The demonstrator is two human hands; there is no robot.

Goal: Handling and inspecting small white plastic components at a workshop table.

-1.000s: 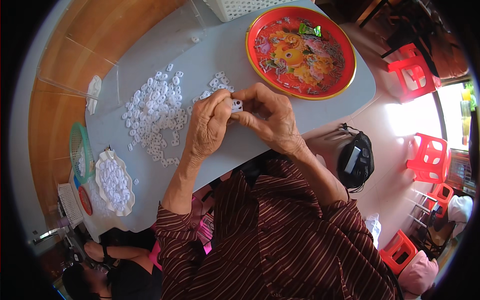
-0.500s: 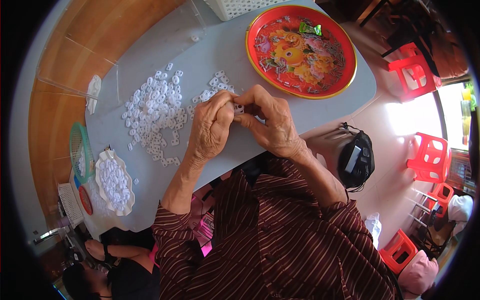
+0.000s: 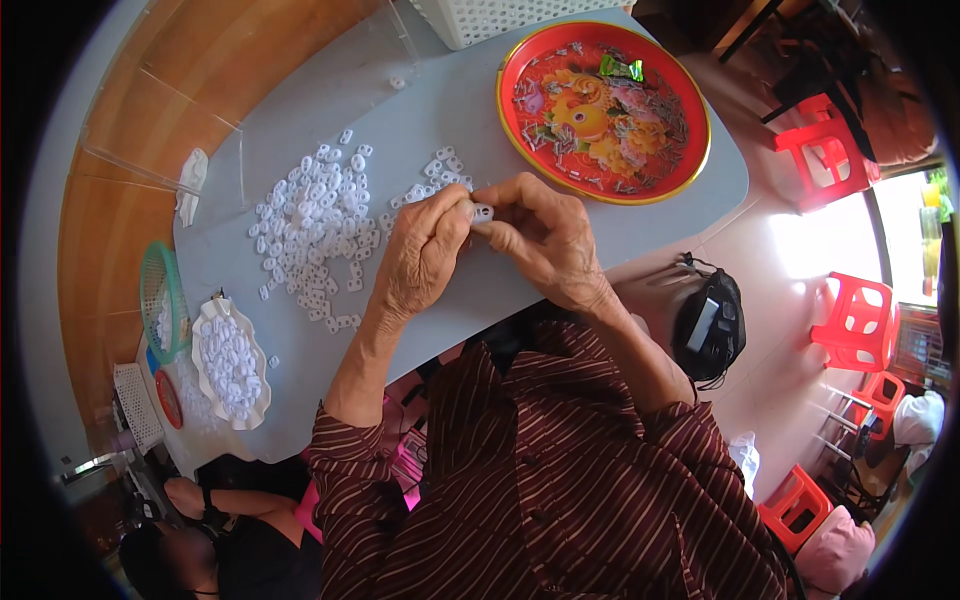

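Note:
My left hand and my right hand meet over the grey table, fingertips pinched together on one small white plastic piece. A loose heap of several similar white pieces lies on the table just left of my left hand. Beyond my right hand sits a round red tray with a gold rim, holding thin metal bits and a green wrapper.
A white scalloped dish full of white pieces and a green basket stand at the table's left end. A white perforated basket is at the far edge. Another person sits lower left. Red stools and a black bag are on the floor at right.
Both hands stayed together over the table, with the fingers shifting slightly around the small white piece. Nothing else moved.

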